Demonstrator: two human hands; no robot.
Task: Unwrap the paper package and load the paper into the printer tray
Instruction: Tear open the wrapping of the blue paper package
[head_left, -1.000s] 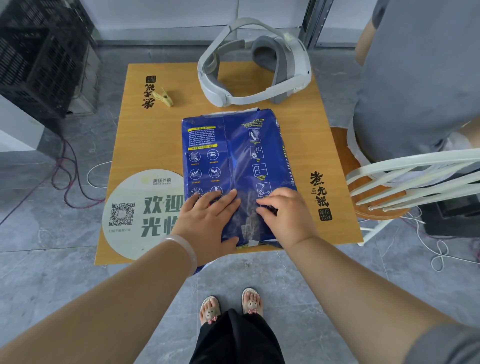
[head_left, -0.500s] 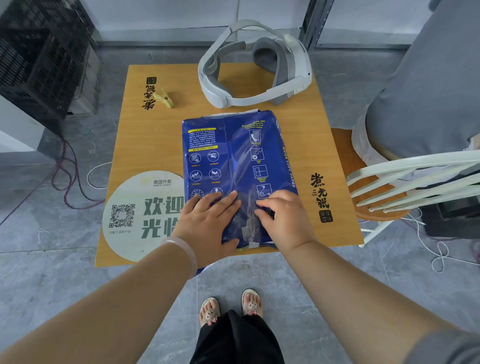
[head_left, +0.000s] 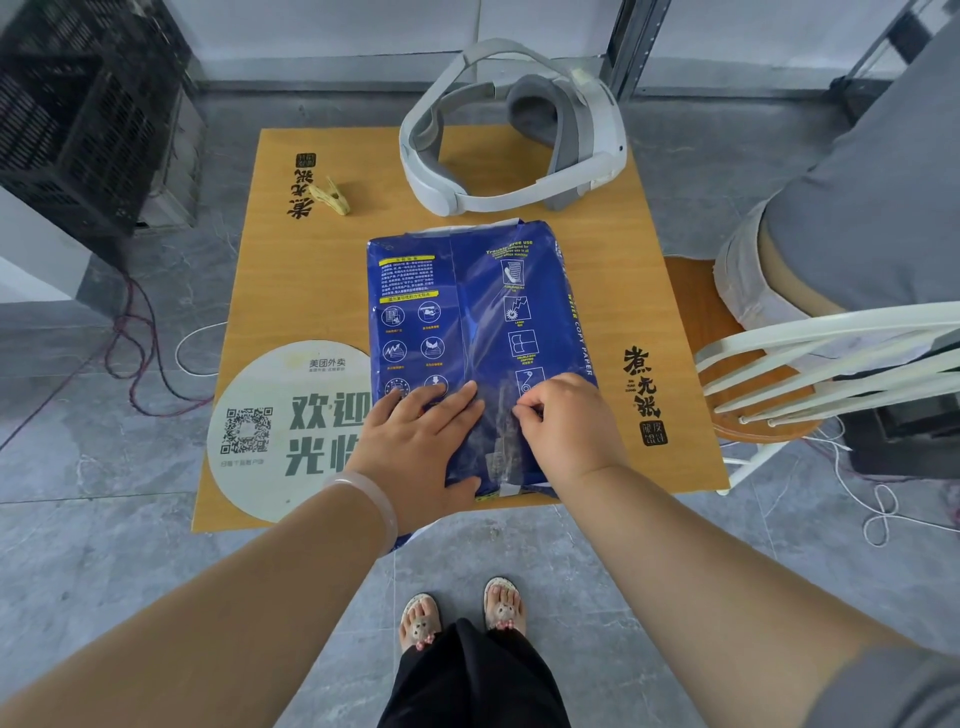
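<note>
A blue wrapped paper package (head_left: 472, 322) lies flat on the small wooden table (head_left: 613, 249), long side running away from me, its near end at the table's front edge. My left hand (head_left: 415, 447) lies flat on the near left part of the wrapper, fingers spread. My right hand (head_left: 566, 426) rests on the near right part, fingertips curled and pinching at the wrapper's middle seam. A bit of white paper shows at the package's near end. No printer is in view.
A white headset (head_left: 511, 130) sits at the table's far edge and a yellow clip (head_left: 330, 196) at far left. A round QR sticker (head_left: 270, 431) covers the near left. A white chair (head_left: 810, 364) and a seated person (head_left: 857, 218) are right; a black crate (head_left: 88, 109) stands left.
My right hand's fingers have curled tighter at the wrapper seam. The person on the right has shifted a little. The package and my left hand stay in place.
</note>
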